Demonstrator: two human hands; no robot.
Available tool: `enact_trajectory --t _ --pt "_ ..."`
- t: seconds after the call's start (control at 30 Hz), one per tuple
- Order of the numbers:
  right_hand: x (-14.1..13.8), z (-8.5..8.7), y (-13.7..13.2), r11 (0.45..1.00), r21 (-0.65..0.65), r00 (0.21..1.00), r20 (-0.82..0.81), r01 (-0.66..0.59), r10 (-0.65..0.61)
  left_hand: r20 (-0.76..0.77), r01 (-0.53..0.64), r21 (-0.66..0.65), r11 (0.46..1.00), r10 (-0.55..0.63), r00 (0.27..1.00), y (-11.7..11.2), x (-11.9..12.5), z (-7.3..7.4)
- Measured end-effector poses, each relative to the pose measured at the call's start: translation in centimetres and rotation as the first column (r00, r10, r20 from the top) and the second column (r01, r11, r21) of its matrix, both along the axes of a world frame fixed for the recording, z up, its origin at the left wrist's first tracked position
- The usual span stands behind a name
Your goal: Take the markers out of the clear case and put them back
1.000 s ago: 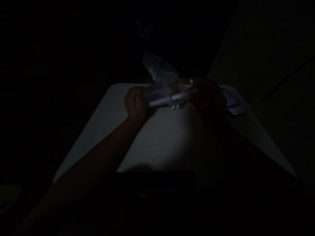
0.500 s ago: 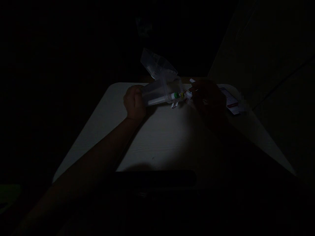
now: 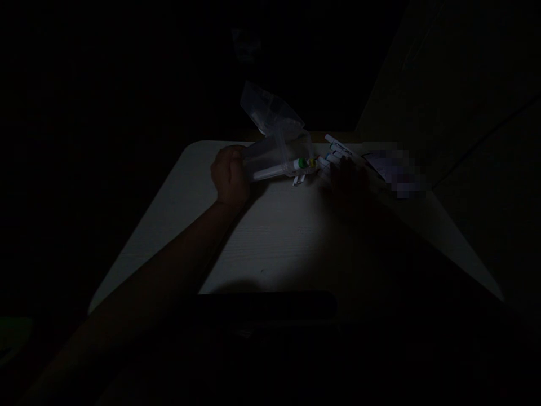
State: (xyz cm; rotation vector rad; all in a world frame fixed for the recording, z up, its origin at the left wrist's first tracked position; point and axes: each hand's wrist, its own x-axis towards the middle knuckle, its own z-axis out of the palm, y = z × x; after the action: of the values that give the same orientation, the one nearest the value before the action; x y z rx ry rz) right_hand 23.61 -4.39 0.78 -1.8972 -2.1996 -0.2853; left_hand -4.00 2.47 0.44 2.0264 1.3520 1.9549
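My left hand (image 3: 229,176) is wrapped around the base of a clear plastic container (image 3: 264,153), which lies on its side with its mouth to the right. Inside lie a white marker with a green end (image 3: 301,163) and another piece with a yellow end (image 3: 312,162). The container's clear lid (image 3: 270,110) hangs open behind it. My right hand (image 3: 349,183) is in deep shadow over several white markers (image 3: 336,148) lying loose right of the mouth; its fingers are too dark to read. A small white clip-like latch (image 3: 299,180) shows under the rim.
The pale table (image 3: 257,237) has rounded corners and a dark slot (image 3: 270,305) near its front edge. A flat, partly blurred phone-like item (image 3: 391,169) lies at the back right. A dark cable (image 3: 486,141) runs beyond the right edge.
My right hand has moved slightly down and back from the container's mouth, uncovering several loose markers. My left hand and the container have stayed almost still.
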Motion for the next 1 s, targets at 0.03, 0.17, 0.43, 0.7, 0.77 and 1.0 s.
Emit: enact_trajectory --t 0.03,0.17,0.43,0.7,0.77,1.0 --pt "-0.1 0.0 -0.1 1.000 -0.011 1.000 0.011 0.000 0.000 0.002 -0.004 -0.001 1.000 0.004 1.000 -0.1 0.0 0.1" --pt "0.0 0.9 0.4 1.000 0.002 1.000 0.010 0.004 -0.004 -0.001 -0.003 -0.018 1.000 0.003 1.000 -0.3 0.0 0.4" --pt "0.4 4.0 1.3 0.998 -0.046 0.998 0.054 0.036 -0.033 -0.014 -0.027 -0.029 0.999 0.027 1.000 -0.3 0.1 0.5" --pt "0.3 4.4 0.6 0.991 -0.061 0.992 -0.042 0.116 -0.118 -0.040 -0.027 -0.044 0.999 0.025 0.999 -0.4 -0.1 0.2" --pt "0.4 4.4 0.7 0.992 -0.057 0.992 -0.044 0.114 -0.117 -0.039 -0.013 -0.026 1.000 0.012 0.999 -0.4 -0.1 0.1" --pt "1.3 3.8 1.3 0.997 -0.051 0.996 -0.061 0.065 -0.068 -0.014 -0.022 -0.075 0.997 0.021 1.000 -0.5 -0.1 0.4"
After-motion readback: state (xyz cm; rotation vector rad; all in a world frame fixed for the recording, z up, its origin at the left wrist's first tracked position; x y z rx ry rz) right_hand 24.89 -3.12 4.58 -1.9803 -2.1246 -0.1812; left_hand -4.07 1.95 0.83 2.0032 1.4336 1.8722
